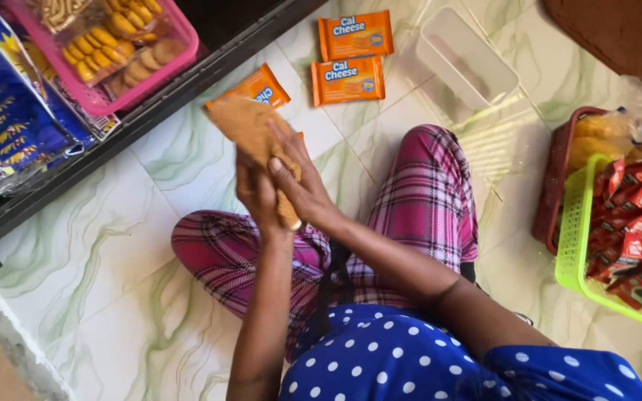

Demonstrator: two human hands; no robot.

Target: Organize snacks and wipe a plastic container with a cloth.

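I hold a brown cloth (250, 126) in both hands above the floor (113, 282). My left hand (255, 189) grips its lower part from behind, fingers closed around it; my right hand (299, 178) lies over the front, fingers (285, 141) pressed flat on the cloth.

Up and left of the cloth sits a pink basket (176, 33) with packs of round yellow biscuits (102, 48) in it, on a dark shelf (187, 82) beside blue packets (5, 119). Just beyond the cloth lie three orange packs (348, 80) on the floor, and right of them an empty clear tub (466, 63). Far right of the cloth, a green basket (574, 245) holds red sachets (637, 215), touching a red basket (555, 186) with yellow bags (596, 134).

The floor is pale tile with green veining. My plaid-trousered legs (417, 208) fold beneath the cloth.
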